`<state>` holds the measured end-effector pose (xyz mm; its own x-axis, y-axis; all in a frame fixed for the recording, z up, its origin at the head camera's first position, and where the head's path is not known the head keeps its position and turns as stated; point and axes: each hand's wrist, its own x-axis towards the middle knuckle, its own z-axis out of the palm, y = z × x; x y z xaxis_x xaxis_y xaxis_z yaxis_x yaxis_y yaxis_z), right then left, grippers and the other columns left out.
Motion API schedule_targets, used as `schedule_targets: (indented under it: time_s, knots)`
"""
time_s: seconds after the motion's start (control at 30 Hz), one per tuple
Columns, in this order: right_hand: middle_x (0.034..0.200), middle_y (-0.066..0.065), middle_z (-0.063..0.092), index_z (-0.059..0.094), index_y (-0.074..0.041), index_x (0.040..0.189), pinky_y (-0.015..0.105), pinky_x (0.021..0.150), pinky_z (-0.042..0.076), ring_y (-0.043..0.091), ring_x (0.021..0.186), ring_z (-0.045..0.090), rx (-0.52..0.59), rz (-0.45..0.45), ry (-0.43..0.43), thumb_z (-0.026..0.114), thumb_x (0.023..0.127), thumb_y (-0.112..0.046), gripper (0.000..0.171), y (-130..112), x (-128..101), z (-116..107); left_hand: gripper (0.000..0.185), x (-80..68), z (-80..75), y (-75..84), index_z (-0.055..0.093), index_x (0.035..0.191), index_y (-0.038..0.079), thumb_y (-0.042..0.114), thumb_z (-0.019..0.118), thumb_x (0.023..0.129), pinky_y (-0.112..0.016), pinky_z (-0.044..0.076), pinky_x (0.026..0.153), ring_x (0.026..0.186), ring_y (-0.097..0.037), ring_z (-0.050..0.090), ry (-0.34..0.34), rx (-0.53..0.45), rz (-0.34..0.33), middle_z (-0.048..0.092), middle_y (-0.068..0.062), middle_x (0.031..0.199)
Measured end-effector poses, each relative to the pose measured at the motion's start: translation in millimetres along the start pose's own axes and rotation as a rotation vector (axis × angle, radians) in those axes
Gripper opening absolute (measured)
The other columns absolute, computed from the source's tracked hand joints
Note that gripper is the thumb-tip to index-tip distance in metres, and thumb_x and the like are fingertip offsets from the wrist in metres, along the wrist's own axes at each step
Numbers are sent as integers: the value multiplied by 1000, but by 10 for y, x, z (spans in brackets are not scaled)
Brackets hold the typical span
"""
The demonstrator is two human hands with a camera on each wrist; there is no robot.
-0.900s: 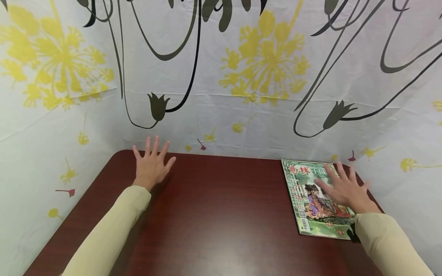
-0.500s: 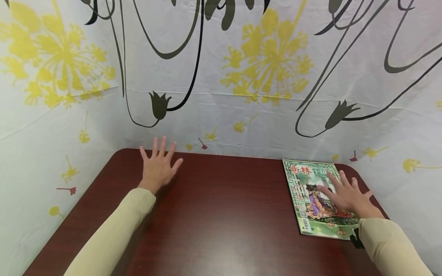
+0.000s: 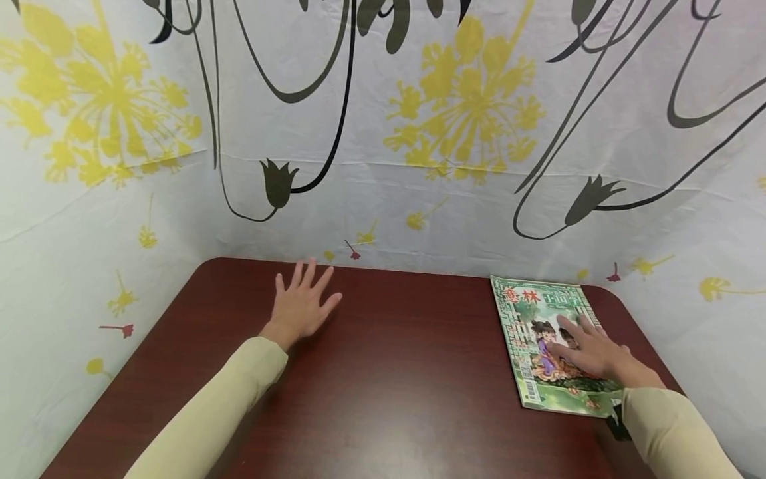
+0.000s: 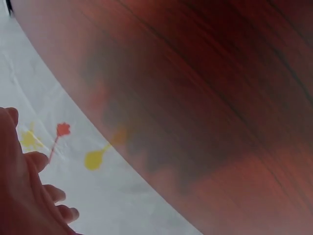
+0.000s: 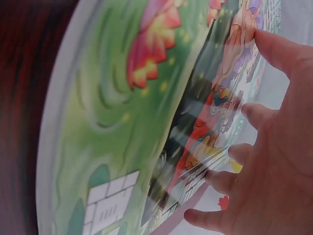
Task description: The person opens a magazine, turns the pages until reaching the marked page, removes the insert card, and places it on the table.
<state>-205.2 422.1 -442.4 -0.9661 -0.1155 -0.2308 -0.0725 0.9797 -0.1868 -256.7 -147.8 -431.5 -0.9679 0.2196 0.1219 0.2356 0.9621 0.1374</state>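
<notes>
A green illustrated magazine (image 3: 526,313) with red characters at the top of its cover lies flat at the far right of the table (image 3: 389,359). My right hand (image 3: 595,352) is over its right half with fingers spread, hiding part of the cover picture. In the right wrist view the fingertips of this hand (image 5: 279,132) are right at the glossy cover (image 5: 112,127). Over the back left of the table my left hand (image 3: 299,309) is stretched out palm down, fingers apart and holding nothing. The left wrist view has its fingers (image 4: 41,196) at the lower left, with its shadow on the wood.
A pale cloth (image 3: 353,133) printed with yellow flowers and dark stems hangs behind the table and along both sides. The magazine's upper edge is close to the table's back edge. A black object (image 3: 619,426) shows beside the right cuff.
My left hand has moved right and toward me, away from the back edge. My right hand has lowered toward the magazine and come slightly nearer, uncovering more of its top. The magazine stays in place.
</notes>
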Motion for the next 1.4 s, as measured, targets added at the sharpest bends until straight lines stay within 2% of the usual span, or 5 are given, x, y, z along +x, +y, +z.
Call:
schedule_targets:
  time_s: [0.27, 0.5, 0.73, 0.97, 1.4]
  knots:
    - [152, 42, 12, 22, 0, 155, 91, 80, 13, 74, 129, 8, 42, 1, -1, 44, 98, -61, 86, 19, 4, 39, 70, -44, 113, 195, 25, 159, 24, 62, 32, 101, -71, 7, 112, 150, -41, 10, -58, -42, 15, 11, -15, 166]
    - [149, 48, 13, 28, 8, 151, 82, 98, 13, 73, 130, 9, 70, -72, 30, 49, 99, -53, 83, 4, 32, 92, 70, -70, 155, 446, 25, 159, 25, 64, 29, 101, -70, 7, 113, 151, -38, 9, -86, -81, 57, 10, -14, 166]
    - [150, 45, 15, 27, 4, 153, 85, 90, 21, 73, 130, 10, 46, -61, 5, 48, 98, -57, 85, -78, 18, 84, 69, -69, 182, 749, 24, 159, 28, 64, 29, 101, -69, 10, 113, 152, -36, 10, -95, -92, 122, 11, -12, 166]
    - [151, 43, 17, 30, 2, 153, 78, 91, 30, 65, 133, 20, 66, -99, -11, 51, 98, -55, 82, -182, -1, 28, 70, -79, 205, 1001, 25, 159, 27, 64, 29, 100, -68, 12, 114, 152, -34, 12, -127, -88, 163, 15, -12, 165]
    - [153, 40, 18, 32, -1, 153, 77, 91, 32, 64, 134, 23, 56, -125, -43, 54, 97, -56, 82, -416, -44, 5, 66, -107, 264, 1362, 29, 158, 28, 61, 34, 101, -66, 18, 114, 150, -34, 19, -195, -100, 243, 22, -11, 164]
